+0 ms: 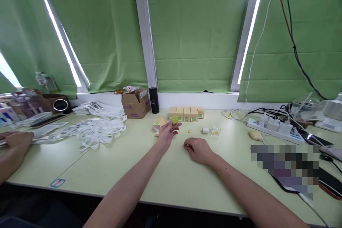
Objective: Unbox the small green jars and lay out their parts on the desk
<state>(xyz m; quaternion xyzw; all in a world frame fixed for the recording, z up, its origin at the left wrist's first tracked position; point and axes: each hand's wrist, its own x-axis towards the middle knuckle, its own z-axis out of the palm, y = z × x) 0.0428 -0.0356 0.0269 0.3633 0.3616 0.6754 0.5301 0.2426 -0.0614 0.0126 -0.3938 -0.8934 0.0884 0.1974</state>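
Note:
My left hand [166, 133] is raised over the table, holding a small rounded green object [174, 119] between thumb and fingers; its exact kind is too small to tell. Just left of it stands an open small carton [158, 124] with a green label. My right hand [198, 149] rests on the tabletop in a loose curl, with nothing visible in it. Beyond it lie a tiny yellow piece [189, 131], a small white rounded piece [205, 130] and a clear plastic container [216, 130] with something yellow inside. Behind these, several small tan boxes [187, 114] stand in a row.
A cardboard box [135, 104] and black cylinder [154, 100] stand at the back. White straps [97, 133] lie in a heap on the left, near another person's hand [18, 140]. On the right are a power strip [275, 130], cables and a tan pouch [255, 135].

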